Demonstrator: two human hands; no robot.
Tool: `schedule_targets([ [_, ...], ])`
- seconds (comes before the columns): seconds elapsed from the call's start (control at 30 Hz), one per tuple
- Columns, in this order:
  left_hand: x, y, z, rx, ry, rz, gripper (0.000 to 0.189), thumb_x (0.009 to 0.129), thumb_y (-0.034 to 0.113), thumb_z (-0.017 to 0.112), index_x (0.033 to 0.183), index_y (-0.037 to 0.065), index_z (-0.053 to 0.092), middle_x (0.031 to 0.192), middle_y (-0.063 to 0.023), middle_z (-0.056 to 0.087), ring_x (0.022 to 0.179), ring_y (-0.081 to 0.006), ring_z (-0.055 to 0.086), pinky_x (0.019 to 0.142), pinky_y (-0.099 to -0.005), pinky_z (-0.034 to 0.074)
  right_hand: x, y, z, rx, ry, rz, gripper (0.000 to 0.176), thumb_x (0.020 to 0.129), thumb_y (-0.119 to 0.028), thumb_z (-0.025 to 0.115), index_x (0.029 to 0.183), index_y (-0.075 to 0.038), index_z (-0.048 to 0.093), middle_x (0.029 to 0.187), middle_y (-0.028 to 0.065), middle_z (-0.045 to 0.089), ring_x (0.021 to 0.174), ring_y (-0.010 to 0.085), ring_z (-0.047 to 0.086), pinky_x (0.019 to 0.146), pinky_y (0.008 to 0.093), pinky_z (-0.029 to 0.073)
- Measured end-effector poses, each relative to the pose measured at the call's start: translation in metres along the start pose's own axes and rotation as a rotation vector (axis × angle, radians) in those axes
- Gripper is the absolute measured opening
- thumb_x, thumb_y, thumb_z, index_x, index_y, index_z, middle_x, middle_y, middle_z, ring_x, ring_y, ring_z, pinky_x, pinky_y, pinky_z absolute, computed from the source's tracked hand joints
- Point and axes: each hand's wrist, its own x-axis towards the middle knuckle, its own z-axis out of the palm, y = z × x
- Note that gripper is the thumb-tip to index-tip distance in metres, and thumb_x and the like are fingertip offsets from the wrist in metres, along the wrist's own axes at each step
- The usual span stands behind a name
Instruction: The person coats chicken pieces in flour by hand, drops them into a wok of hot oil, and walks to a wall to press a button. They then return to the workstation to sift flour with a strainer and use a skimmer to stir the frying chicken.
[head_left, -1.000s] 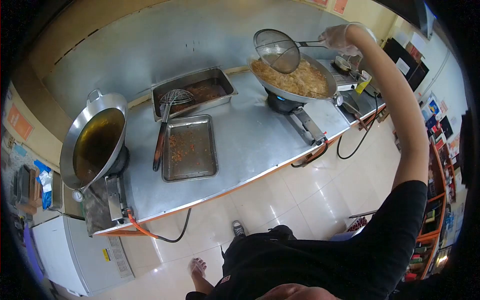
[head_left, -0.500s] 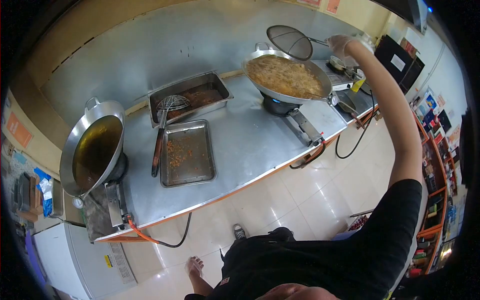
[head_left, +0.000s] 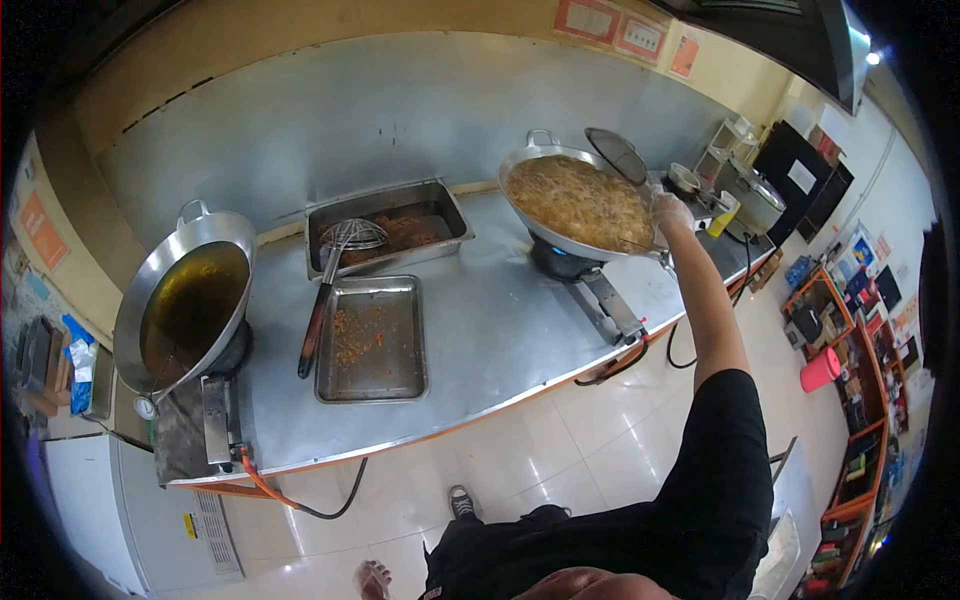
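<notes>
My right hand point(head_left: 671, 211), in a clear plastic glove, is closed around the handle of a round mesh strainer point(head_left: 617, 156). The strainer is tilted over the far right rim of a large two-handled wok point(head_left: 541, 146). Inside the wok, food bubbles in foamy oil point(head_left: 580, 205), and a thermometer probe is at its right side. My left hand point(head_left: 372, 578), also gloved, hangs low beside my body above the floor, fingers loosely apart and holding nothing.
A second wok point(head_left: 232, 232) with dark oil stands at left. Between the woks are a deep steel pan point(head_left: 458, 228), a wire skimmer point(head_left: 352, 236) resting on it, and a shallow tray point(head_left: 372, 390) with crumbs. Burners with hoses sit at the counter's front edge.
My right hand has come down with the strainer, from high above the wok to near its right rim. The camera view has shifted slightly. My left hand stays low.
</notes>
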Motion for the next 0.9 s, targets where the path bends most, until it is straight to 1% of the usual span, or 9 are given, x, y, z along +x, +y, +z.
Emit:
schedule_targets([
  [0.1, 0.0, 0.001, -0.007, -0.115, -0.081, 0.019, 0.037, 0.089, 0.044, 0.042, 0.103, 0.01, 0.049, 0.11, -0.0152, 0.052, 0.092, -0.0366, 0.049, 0.073, -0.054, 0.04, 0.017, 0.0, 0.022, -0.112, -0.197, -0.042, 0.034, 0.095, -0.022, 0.033, 0.115, -0.01, 0.057, 0.121, 0.0147, 0.058, 0.116, 0.0291, 0.053, 0.093, 0.0426, 0.044],
  [0.13, 0.002, 0.002, -0.006, -0.141, -0.083, 0.031, 0.036, 0.089, 0.043, 0.042, 0.101, 0.01, 0.049, 0.107, -0.0149, 0.053, 0.089, -0.0361, 0.05, 0.072, -0.0536, 0.041, 0.034, 0.018, 0.043, -0.138, -0.245, -0.219, 0.035, 0.096, -0.024, 0.03, 0.114, -0.012, 0.057, 0.12, 0.0143, 0.058, 0.115, 0.029, 0.053, 0.093, 0.0407, 0.045],
  [0.23, 0.004, -0.006, 0.006, -0.107, 0.137, 0.076, 0.037, 0.087, 0.047, 0.045, 0.099, 0.013, 0.053, 0.094, -0.0113, 0.059, 0.072, -0.0329, 0.054, 0.062, -0.045, 0.043, 0.053, 0.036, 0.065, -0.146, -0.224, -0.251, 0.032, 0.093, -0.021, 0.034, 0.11, -0.01, 0.059, 0.114, 0.0161, 0.06, 0.107, 0.0274, 0.058, 0.086, 0.0397, 0.048],
  [0.47, 0.008, 0.005, 0.018, -0.138, 0.035, 0.105, 0.038, 0.087, 0.048, 0.044, 0.099, 0.014, 0.054, 0.089, -0.0101, 0.058, 0.074, -0.0321, 0.053, 0.062, -0.0457, 0.04, 0.061, 0.048, 0.023, -0.344, -0.034, -0.417, 0.029, 0.089, -0.014, 0.038, 0.107, -0.002, 0.058, 0.098, 0.0209, 0.065, 0.092, 0.0283, 0.064, 0.075, 0.039, 0.052],
  [0.6, 0.018, 0.011, 0.024, -0.149, 0.004, 0.104, 0.036, 0.086, 0.047, 0.045, 0.097, 0.014, 0.053, 0.089, -0.0096, 0.057, 0.073, -0.0309, 0.052, 0.062, -0.0448, 0.04, -0.014, 0.017, -0.081, -0.217, -0.122, -0.348, 0.034, 0.09, -0.016, 0.04, 0.121, -0.004, 0.049, 0.114, 0.0214, 0.059, 0.105, 0.0301, 0.059, 0.086, 0.0412, 0.048],
  [0.7, 0.02, 0.016, 0.035, -0.123, 0.022, 0.127, 0.034, 0.086, 0.046, 0.044, 0.096, 0.014, 0.053, 0.086, -0.009, 0.057, 0.072, -0.0293, 0.052, 0.061, -0.0429, 0.039, 0.047, 0.071, -0.023, -0.483, -0.019, -0.58, 0.032, 0.09, -0.015, 0.04, 0.118, -0.003, 0.05, 0.111, 0.0218, 0.06, 0.104, 0.0315, 0.06, 0.085, 0.0414, 0.048],
  [0.73, 0.02, 0.018, 0.037, -0.114, 0.028, 0.142, 0.034, 0.086, 0.045, 0.044, 0.095, 0.014, 0.052, 0.086, -0.0088, 0.056, 0.072, -0.0288, 0.052, 0.061, -0.0423, 0.039, 0.037, 0.072, -0.021, -0.334, -0.03, -0.517, 0.032, 0.09, -0.016, 0.038, 0.116, -0.003, 0.05, 0.111, 0.0216, 0.06, 0.105, 0.0327, 0.059, 0.086, 0.0419, 0.048],
  [0.83, 0.022, 0.027, 0.043, -0.102, 0.038, 0.09, 0.031, 0.087, 0.043, 0.044, 0.095, 0.014, 0.052, 0.083, -0.008, 0.055, 0.071, -0.0268, 0.051, 0.06, -0.0402, 0.038, 0.023, 0.07, -0.03, -0.318, -0.073, -0.447, 0.032, 0.092, -0.018, 0.033, 0.115, -0.004, 0.05, 0.112, 0.0218, 0.059, 0.107, 0.0338, 0.058, 0.088, 0.0433, 0.047],
  [0.9, 0.021, 0.034, 0.04, -0.09, 0.029, 0.074, 0.03, 0.088, 0.041, 0.043, 0.095, 0.013, 0.051, 0.082, -0.0078, 0.055, 0.071, -0.0258, 0.051, 0.059, -0.0391, 0.037, 0.009, 0.067, -0.033, -0.242, -0.084, -0.286, 0.032, 0.092, -0.017, 0.031, 0.114, -0.006, 0.052, 0.114, 0.0217, 0.058, 0.107, 0.0342, 0.058, 0.088, 0.0441, 0.047],
])
